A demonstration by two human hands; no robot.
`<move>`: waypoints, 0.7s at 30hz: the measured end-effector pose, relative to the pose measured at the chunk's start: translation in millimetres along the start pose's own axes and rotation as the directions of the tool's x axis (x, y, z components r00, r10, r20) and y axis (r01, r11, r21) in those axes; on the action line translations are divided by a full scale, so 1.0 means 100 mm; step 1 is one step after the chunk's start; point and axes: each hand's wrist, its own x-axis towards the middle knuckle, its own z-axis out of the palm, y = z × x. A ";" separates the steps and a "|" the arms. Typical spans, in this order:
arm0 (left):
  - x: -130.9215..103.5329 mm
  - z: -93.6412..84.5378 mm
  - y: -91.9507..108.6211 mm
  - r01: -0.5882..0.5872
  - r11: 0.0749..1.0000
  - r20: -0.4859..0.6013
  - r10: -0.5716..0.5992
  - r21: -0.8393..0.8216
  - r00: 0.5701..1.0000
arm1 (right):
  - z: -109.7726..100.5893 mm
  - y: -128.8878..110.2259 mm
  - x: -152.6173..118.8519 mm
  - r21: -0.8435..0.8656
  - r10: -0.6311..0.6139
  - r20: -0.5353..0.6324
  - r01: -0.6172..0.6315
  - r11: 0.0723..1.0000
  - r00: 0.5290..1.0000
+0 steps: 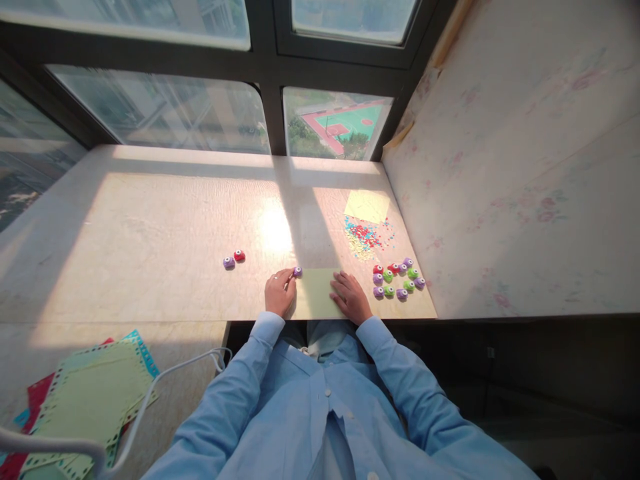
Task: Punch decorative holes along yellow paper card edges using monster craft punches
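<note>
**Wall (525, 167) tight on the right, plenty of table (165, 220) to the left**

Pale green sheet (317, 297) runs right down to the table's near edge. Right hand (351, 297) is spread loosely over its right side, gripping nothing. Left hand (281, 292) has a purple punch (298, 271) pinched at the sheet's far left corner. Other punches (379, 292) crowd the right.
</note>
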 end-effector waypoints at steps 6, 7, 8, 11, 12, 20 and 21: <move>0.00 -0.01 0.01 0.021 1.000 0.010 -0.020 -0.003 1.000 | 0.00 0.00 0.00 0.024 0.013 0.017 -0.014 1.000 1.000; 0.00 -0.01 0.01 0.022 1.000 0.012 -0.022 -0.006 1.000 | 0.00 0.00 0.00 0.029 0.014 0.017 -0.014 0.999 1.000; 0.00 -0.01 0.01 0.022 1.000 0.013 -0.022 -0.008 1.000 | 0.00 0.00 0.00 0.034 0.013 0.017 -0.014 0.999 1.000; 0.00 -0.01 0.02 0.022 1.000 0.016 -0.022 -0.012 1.000 | -0.01 0.00 0.00 0.044 0.007 0.017 -0.008 0.999 1.000; 0.00 -0.01 0.02 0.024 1.000 0.018 -0.024 -0.012 1.000 | -0.01 0.00 0.00 0.047 0.005 0.018 -0.006 0.999 1.000; 0.00 -0.02 0.03 0.036 0.999 0.022 -0.036 -0.018 0.999 | -0.02 0.01 0.00 0.066 0.005 0.020 -0.007 0.998 1.000; 0.00 -0.02 0.03 0.035 0.999 0.022 -0.034 -0.020 0.999 | -0.02 0.01 0.00 0.070 0.007 0.016 -0.008 0.997 1.000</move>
